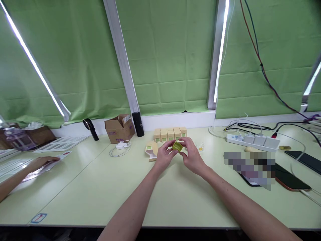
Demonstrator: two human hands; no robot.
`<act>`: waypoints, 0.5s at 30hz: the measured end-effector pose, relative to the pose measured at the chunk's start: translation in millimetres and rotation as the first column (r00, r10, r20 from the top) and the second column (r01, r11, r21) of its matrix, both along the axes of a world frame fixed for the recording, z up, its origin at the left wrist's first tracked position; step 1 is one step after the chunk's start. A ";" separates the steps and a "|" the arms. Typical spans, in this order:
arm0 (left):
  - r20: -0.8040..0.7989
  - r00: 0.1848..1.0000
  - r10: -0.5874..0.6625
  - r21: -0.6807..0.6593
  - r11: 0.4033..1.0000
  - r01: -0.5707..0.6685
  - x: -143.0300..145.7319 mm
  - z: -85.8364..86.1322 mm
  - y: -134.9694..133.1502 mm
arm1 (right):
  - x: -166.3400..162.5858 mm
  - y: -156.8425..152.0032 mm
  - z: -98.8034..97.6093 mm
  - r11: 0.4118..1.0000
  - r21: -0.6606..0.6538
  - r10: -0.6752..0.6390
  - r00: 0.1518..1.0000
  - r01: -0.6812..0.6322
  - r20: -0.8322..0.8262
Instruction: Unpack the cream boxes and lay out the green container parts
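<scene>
Between my two hands, just above the table, is a small yellow-green box-like piece with rounded corners [177, 146]. My left hand [165, 154] pinches its left side with thumb and fingers. On its right side, the fingers of my right hand [192, 154] are closed in the same way. Just left of my left hand lies a small tan carton [151, 149] with a green label, its flaps open. Behind my hands stands a row of several similar small cartons [171, 135]. A tiny clear item with a yellow spot [200, 147] lies right of my right hand.
A brown cardboard box [119, 130], a black cylinder [138, 124], a handheld fan [90, 129] and a white charger [121, 145] are at back left. A power strip [253, 142] and phones [292, 177] lie right. Another person's hand [41, 164] rests on sheets far left.
</scene>
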State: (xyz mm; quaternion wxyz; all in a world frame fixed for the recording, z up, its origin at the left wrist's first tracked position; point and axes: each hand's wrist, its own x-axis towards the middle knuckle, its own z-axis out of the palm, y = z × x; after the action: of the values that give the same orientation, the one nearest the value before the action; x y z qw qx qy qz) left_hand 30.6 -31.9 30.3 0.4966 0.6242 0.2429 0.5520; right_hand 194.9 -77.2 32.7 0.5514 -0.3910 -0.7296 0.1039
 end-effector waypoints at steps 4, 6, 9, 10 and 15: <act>0.031 0.999 0.014 0.008 1.000 -0.014 -0.2 0.7 1.4 | -0.4 0.0 1.1 0.999 0.036 -0.035 0.998 0.037 -0.056; 0.047 0.998 0.031 0.013 0.999 -0.032 0.0 1.6 1.6 | 0.5 -1.3 3.4 0.993 0.055 -0.103 0.994 0.104 -0.031; 0.057 0.997 0.056 0.017 0.998 -0.057 0.8 2.2 0.8 | 1.7 -3.9 6.7 0.970 0.120 -0.220 0.972 0.210 0.082; 0.049 0.996 0.069 0.026 0.997 -0.070 1.1 2.1 0.2 | 1.7 -4.7 7.5 0.957 0.163 -0.261 0.958 0.240 0.119; -0.093 0.974 0.208 0.203 0.961 -0.186 1.7 1.3 -5.5 | -0.2 -8.0 9.7 0.867 0.367 -0.441 0.862 0.338 0.248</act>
State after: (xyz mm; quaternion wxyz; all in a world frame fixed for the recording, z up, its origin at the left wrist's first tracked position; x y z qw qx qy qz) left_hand 32.2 -37.4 31.6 0.3618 0.6724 0.2770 0.5833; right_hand 194.7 -85.2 42.5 0.4879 -0.4518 -0.7216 -0.1928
